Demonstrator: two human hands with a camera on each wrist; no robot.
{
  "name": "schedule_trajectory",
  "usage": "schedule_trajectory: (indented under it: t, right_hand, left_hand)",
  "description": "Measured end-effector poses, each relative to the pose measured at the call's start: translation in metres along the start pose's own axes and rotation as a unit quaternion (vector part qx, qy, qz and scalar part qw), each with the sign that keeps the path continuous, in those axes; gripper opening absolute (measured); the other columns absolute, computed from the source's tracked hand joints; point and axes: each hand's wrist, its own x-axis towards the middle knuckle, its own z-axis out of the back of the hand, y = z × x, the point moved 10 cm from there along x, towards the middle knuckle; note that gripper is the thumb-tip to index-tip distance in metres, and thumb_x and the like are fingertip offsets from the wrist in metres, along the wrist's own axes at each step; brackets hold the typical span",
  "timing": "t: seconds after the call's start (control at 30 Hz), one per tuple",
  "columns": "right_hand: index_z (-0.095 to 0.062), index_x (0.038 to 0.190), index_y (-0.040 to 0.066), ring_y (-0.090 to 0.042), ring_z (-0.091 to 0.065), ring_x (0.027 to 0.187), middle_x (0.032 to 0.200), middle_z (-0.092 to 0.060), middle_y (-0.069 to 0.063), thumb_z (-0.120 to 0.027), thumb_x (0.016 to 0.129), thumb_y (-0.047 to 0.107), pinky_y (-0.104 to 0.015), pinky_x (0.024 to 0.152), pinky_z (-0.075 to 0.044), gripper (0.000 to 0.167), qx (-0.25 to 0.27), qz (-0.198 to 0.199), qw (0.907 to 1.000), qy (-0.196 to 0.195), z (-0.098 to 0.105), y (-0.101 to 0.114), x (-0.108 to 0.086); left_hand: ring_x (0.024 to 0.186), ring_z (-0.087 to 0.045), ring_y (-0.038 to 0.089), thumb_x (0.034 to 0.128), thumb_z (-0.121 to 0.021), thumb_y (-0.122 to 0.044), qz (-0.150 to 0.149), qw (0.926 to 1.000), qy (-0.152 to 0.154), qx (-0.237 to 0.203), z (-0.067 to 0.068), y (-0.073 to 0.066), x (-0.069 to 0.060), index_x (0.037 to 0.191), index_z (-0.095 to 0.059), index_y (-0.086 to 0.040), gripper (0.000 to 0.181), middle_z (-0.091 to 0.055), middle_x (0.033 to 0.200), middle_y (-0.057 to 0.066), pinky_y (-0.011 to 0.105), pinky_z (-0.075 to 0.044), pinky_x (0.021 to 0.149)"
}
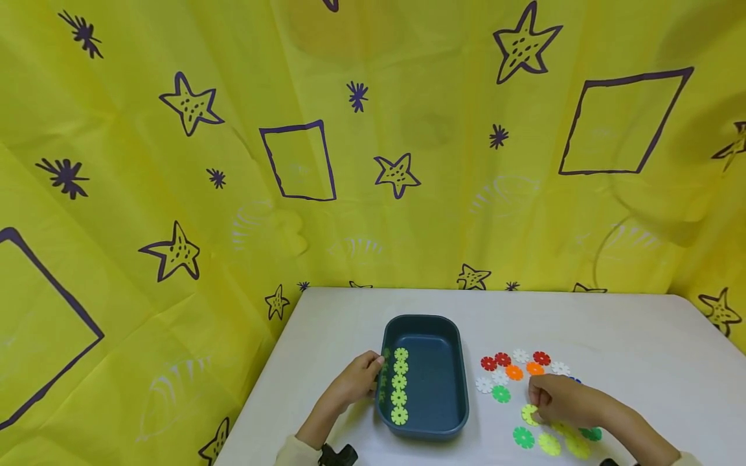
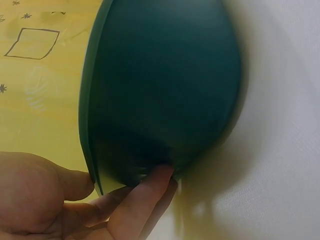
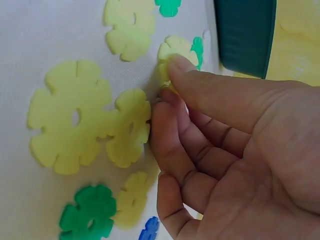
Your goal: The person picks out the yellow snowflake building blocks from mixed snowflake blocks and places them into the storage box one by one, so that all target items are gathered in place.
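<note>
A yellow notched flower disc (image 3: 181, 46) sits pinched in the right hand (image 1: 564, 400), fingers bent; the left hand (image 1: 355, 378) grips the dark teal bin (image 1: 434, 388), thumb at its rim.

Head view looks forward and down across the counter (image 1: 338, 317); both close-up wrist views share the tray (image 1: 434, 388).

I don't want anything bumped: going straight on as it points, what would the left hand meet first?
The tray's left wall, which the left hand holds; beyond, probably the row of yellow discs, though depth is unclear.
</note>
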Motion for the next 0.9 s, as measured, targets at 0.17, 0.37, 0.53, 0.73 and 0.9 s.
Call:
schedule_trajectory:
  t: [0.17, 0.37, 0.53, 0.73, 0.9]
  right_hand:
    - [-0.058, 0.099, 0.007, -0.016, -0.046, 0.071, 0.079, -0.048, -0.002, -0.078, 0.095, 0.011, -0.025, 0.063, -0.033, 0.02, 0.01, 0.004, 0.9999, 0.007, 0.0, 0.0, 0.0]
    - [-0.061, 0.094, 0.008, -0.015, -0.047, 0.073, 0.08, -0.05, -0.002, -0.077, 0.095, 0.01, -0.025, 0.063, -0.034, 0.017, -0.005, 0.004, 1.0, -0.004, 0.005, 0.003, 0.002]
    - [-0.063, 0.087, 0.007, -0.011, -0.047, 0.072, 0.08, -0.052, -0.001, -0.073, 0.098, 0.006, -0.024, 0.063, -0.036, 0.015, -0.018, 0.02, 0.9994, -0.019, 0.01, 0.005, 0.003]
    - [-0.063, 0.087, 0.008, -0.015, -0.048, 0.073, 0.08, -0.054, -0.002, -0.073, 0.097, 0.006, -0.024, 0.063, -0.038, 0.014, -0.015, -0.001, 0.9998, -0.012, 0.007, 0.0, 0.006]
    - [-0.064, 0.087, 0.011, -0.017, -0.049, 0.074, 0.079, -0.054, -0.001, -0.079, 0.094, 0.011, -0.025, 0.063, -0.039, 0.016, -0.021, -0.01, 0.9997, 0.011, 0.004, -0.008, 0.013]
  left_hand:
    - [0.095, -0.063, 0.022, 0.115, -0.045, -0.025, -0.004, 1.0, 0.003, -0.005, 0.0, -0.001, -0.001, 0.122, -0.059, 0.003, 0.033, -0.062, 0.106, 0.012, 0.038, -0.059, 0.074]
    - [0.1, -0.063, 0.023, 0.1152, -0.045, -0.025, -0.008, 0.9999, 0.007, -0.009, -0.001, -0.002, -0.001, 0.121, -0.059, 0.004, 0.032, -0.063, 0.108, 0.012, 0.038, -0.06, 0.075]
    - [0.098, -0.062, 0.022, 0.1153, -0.044, -0.025, -0.005, 0.9999, 0.008, -0.011, -0.002, -0.001, -0.001, 0.12, -0.059, 0.004, 0.033, -0.061, 0.106, 0.011, 0.038, -0.06, 0.075]
    - [0.099, -0.063, 0.023, 0.1153, -0.045, -0.025, -0.006, 0.9999, 0.006, -0.012, -0.002, 0.0, -0.001, 0.12, -0.059, 0.004, 0.032, -0.062, 0.107, 0.012, 0.039, -0.06, 0.075]
    - [0.099, -0.063, 0.022, 0.1152, -0.045, -0.025, -0.005, 0.9999, 0.006, -0.012, -0.002, 0.0, -0.001, 0.121, -0.059, 0.004, 0.032, -0.062, 0.107, 0.011, 0.038, -0.06, 0.075]
